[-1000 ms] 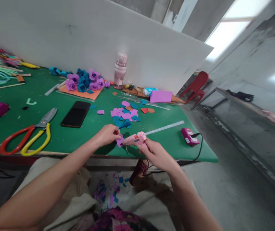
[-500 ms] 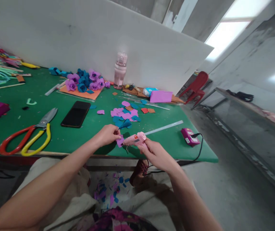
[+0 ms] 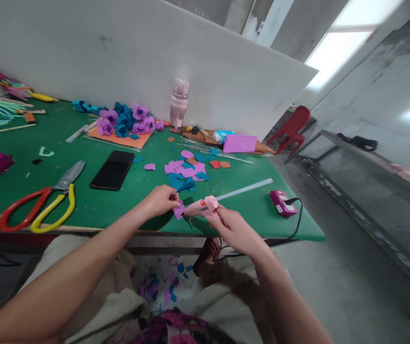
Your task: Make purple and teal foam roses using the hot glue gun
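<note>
My left hand [image 3: 161,200] pinches a small purple paper petal [image 3: 178,210] over the front part of the green table [image 3: 147,179]. A blue rolled paper piece [image 3: 187,185] juts out beside its fingertips; whether they grip it too I cannot tell. Closed round the handle of a pink glue gun [image 3: 202,207] is my right hand [image 3: 231,227]. The gun's nozzle points left, at or very close to the petal's right edge. A long clear glue stick [image 3: 245,189] sticks out of the gun's back. Loose purple petals [image 3: 187,167] lie among blue ones just beyond my hands.
Scissors [image 3: 52,198] and a black phone [image 3: 113,170] lie on the left. Paper flowers [image 3: 128,119] and a pink bottle [image 3: 179,105] stand along the white board [image 3: 126,52]. A purple power block [image 3: 284,204] with a black cord sits near the right edge.
</note>
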A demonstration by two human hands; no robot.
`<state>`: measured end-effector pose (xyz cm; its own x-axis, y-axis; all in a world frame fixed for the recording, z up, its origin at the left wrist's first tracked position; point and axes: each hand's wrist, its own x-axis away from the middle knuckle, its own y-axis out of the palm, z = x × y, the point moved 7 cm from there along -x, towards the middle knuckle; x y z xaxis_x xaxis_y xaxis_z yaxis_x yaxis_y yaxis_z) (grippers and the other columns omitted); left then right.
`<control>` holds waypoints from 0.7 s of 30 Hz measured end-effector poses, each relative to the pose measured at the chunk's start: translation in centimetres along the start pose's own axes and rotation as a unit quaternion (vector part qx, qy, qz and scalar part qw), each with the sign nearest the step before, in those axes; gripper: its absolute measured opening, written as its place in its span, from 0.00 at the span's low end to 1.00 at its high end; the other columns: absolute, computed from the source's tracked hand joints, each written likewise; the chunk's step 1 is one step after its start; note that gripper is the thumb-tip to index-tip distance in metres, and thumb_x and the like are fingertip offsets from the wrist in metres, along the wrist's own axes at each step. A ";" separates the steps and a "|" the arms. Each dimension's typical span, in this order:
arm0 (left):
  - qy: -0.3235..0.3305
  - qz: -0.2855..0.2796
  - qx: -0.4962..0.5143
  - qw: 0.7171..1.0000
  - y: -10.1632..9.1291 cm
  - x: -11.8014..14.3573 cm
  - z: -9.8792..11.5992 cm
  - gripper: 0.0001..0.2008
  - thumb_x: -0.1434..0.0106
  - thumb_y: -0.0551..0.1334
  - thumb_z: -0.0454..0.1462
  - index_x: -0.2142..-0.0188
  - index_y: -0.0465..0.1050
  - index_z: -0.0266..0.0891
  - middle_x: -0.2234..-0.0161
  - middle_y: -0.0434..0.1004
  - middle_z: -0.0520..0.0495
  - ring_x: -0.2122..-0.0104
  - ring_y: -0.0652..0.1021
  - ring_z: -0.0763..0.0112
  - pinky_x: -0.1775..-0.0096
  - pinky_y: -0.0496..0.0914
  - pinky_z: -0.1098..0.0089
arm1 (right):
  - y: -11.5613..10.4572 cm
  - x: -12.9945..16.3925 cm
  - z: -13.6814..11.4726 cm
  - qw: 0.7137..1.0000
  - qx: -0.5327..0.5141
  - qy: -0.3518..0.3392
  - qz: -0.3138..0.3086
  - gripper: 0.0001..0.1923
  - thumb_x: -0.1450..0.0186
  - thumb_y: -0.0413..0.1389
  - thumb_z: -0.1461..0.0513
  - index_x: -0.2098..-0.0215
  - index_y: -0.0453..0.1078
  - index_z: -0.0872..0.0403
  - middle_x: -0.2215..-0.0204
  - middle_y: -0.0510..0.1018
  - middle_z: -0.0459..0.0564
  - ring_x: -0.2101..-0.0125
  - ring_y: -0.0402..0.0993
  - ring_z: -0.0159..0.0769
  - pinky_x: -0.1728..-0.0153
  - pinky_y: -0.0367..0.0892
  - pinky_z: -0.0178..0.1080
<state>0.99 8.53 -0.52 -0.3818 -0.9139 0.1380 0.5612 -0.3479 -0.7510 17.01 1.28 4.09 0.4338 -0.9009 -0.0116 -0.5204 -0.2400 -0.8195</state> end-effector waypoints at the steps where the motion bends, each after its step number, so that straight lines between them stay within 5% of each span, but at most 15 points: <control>1: 0.000 0.001 -0.001 1.000 0.0 0.0 0.0 0.07 0.48 0.60 0.38 0.76 0.73 0.36 0.78 0.75 0.49 0.76 0.72 0.71 0.73 0.59 0.73 | 0.0 0.0 0.0 1.000 0.002 0.000 0.000 0.16 0.33 0.43 0.56 0.72 0.63 0.55 0.73 0.71 0.49 0.73 0.65 0.32 0.72 0.57 0.33; 21: -0.006 0.001 0.004 1.000 0.1 0.0 -0.1 0.06 0.49 0.60 0.37 0.76 0.73 0.35 0.77 0.75 0.49 0.76 0.72 0.71 0.73 0.59 0.73 | -0.3 0.0 0.5 0.999 0.025 0.009 0.018 0.17 0.33 0.43 0.55 0.74 0.63 0.54 0.76 0.70 0.47 0.74 0.66 0.33 0.72 0.57 0.33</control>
<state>0.94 8.57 -0.65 -0.3718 -0.9169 0.1453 0.5673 -0.3483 -0.7462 17.51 1.47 4.02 0.4017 -0.9153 -0.0304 -0.4968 -0.1899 -0.8468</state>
